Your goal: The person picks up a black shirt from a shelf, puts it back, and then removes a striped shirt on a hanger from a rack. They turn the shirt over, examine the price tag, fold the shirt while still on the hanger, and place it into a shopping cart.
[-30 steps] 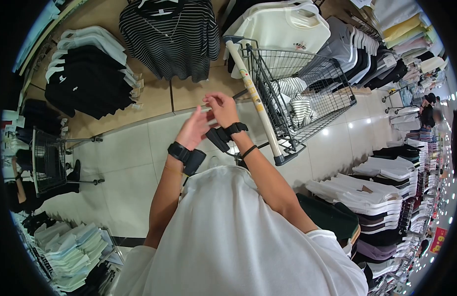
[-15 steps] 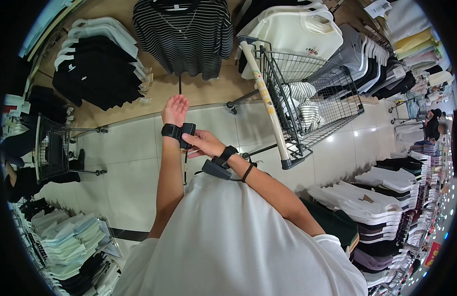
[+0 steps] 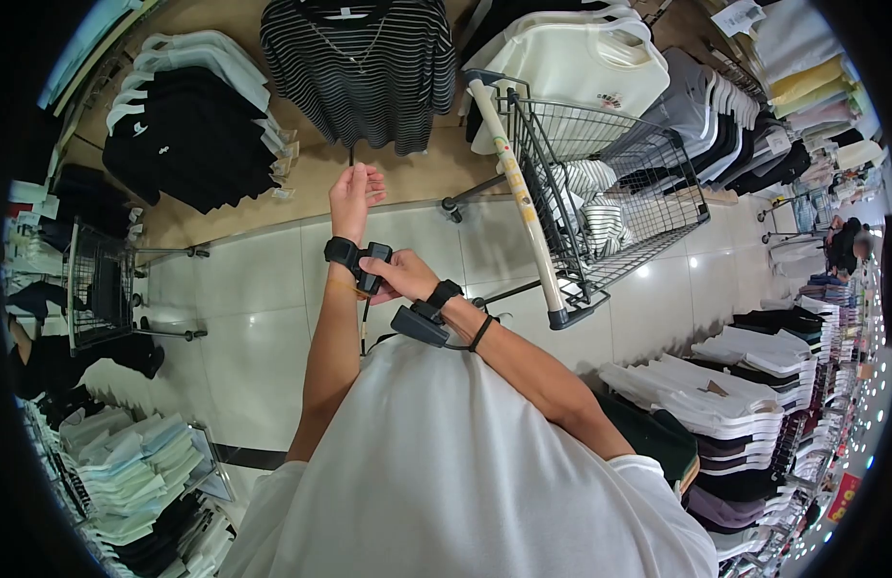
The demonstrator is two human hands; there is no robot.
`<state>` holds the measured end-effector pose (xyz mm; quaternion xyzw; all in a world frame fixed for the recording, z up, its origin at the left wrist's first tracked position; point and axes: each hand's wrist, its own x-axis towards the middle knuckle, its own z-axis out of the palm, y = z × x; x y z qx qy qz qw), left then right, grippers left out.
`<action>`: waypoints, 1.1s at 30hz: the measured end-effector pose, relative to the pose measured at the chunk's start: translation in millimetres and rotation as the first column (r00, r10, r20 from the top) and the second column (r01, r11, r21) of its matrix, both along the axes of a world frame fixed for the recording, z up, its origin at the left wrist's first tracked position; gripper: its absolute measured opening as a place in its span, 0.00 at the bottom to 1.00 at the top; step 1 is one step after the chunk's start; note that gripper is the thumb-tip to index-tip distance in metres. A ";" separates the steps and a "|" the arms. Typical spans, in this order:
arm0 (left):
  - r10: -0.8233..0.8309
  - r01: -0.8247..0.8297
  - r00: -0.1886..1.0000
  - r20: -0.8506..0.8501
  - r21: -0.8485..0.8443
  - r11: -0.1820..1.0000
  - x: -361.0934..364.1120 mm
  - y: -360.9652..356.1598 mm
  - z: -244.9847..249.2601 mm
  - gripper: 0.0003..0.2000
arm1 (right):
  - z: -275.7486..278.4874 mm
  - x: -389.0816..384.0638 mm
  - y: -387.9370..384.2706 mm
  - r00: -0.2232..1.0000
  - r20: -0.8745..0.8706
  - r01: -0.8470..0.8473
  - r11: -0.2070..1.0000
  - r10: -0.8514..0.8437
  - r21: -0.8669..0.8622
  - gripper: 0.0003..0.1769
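My left hand is stretched forward below the hanging striped shirt. It is turned on its side, empty, with its fingers loosely curled and apart. A black wrist strap circles that wrist, with a small black box-shaped device at its side. My right hand grips this device between thumb and fingers. A thin cord hangs below it. On my right wrist sits another black strap with a black device; a dark band lies further up the forearm.
A shopping cart holding striped white cloth stands ahead to the right. Black shirts hang at left. Another cart stands at far left beside a person in dark clothes. Racks of white shirts stand at right.
My left hand has rotated from palm up onto its side, its fingers curling in. Both wrists have shifted slightly right, and my right hand stays on the device. The person at left has shifted a leg.
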<state>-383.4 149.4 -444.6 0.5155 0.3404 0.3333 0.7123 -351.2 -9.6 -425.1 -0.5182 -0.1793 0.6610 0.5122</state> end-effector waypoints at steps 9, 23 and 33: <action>0.111 -0.035 0.956 0.273 -0.266 0.963 -8.0 2.3 12.6 0.15 | -12.8 -5.2 1.2 1.000 0.008 0.005 0.991 -0.006 0.137 0.24; 0.083 -0.057 0.995 0.051 -0.382 0.922 -76.0 -6.1 -35.1 0.13 | 24.2 96.6 -51.4 0.115 0.859 0.362 0.827 -0.498 0.431 0.21; 0.020 -0.050 0.997 -0.072 -0.432 0.901 -107.4 -20.7 -75.3 0.12 | 1.6 158.3 -118.8 0.547 0.833 0.503 0.827 -0.080 -0.251 0.36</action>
